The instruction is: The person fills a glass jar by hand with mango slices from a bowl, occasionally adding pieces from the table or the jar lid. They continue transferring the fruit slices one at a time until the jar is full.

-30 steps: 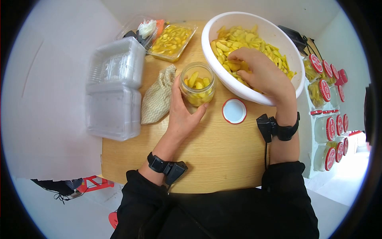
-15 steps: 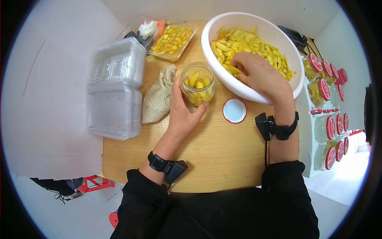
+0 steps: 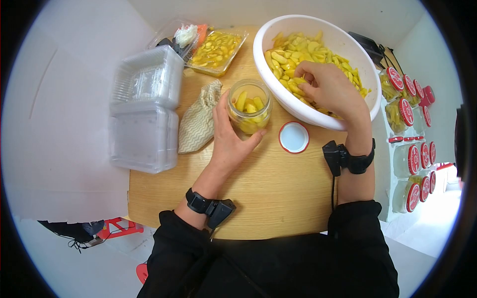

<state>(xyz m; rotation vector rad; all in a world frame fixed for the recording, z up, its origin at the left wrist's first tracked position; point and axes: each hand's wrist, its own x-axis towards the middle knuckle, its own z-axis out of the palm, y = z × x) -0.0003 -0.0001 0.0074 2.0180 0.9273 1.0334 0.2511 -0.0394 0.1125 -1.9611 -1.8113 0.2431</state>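
My left hand (image 3: 232,141) is wrapped round the lower side of an open glass jar (image 3: 263,111), thumb in front and fingers along its left side. Yellow slices (image 3: 251,105) partly fill the jar, which stands on the table. Inside the large white basin (image 3: 261,49), my right hand (image 3: 332,89) is closed, its fingertips and thumb curled among a heap of yellow slices (image 3: 313,47). The fingers partly hide what they grip. A jar lid (image 3: 293,137) with a red rim lies on the table between the jar and my right wrist, its white inside facing up.
Clear plastic containers (image 3: 144,134) stand stacked at the left. A patterned cloth pouch (image 3: 198,126) lies beside my left hand. Behind it is a clear tray (image 3: 216,52) of yellow slices in liquid. Several red-lidded jars (image 3: 406,112) line the right side, near a black device (image 3: 365,45).
My right hand has shifted slightly right within the basin, and its fingers have closed more among the slices. My left hand keeps its hold on the jar.
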